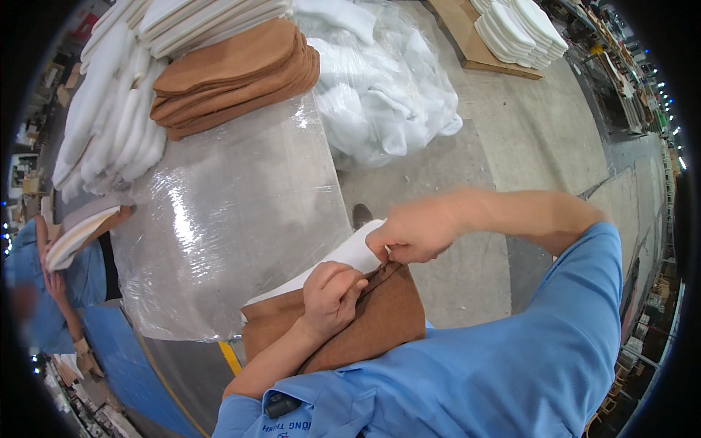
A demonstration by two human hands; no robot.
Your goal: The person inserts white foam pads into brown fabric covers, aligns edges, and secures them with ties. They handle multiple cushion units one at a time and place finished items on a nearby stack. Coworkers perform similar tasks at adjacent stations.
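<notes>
A brown fabric cover [391, 310] lies against my front, with a white pad [350, 253] showing along its far side. My left hand [332, 298] is closed on the cover's folded edge, thumb and fingers pressed together. Close beside it, my right hand [423, 228] is bent into a pinch at the cover's right end, where brown cloth meets the pad. That hand is slightly blurred, and its fingertips are partly hidden. The left end of the cover rests over my left forearm.
A plastic-wrapped table [241, 219] stands ahead. On it are stacked brown covers [234, 73] and white padding pieces [109, 117]. Behind it sits a clear bag of white padding [387, 87]. More white pads [518, 33] lie on a board at far right. Another person [73, 263] handles a pad at left.
</notes>
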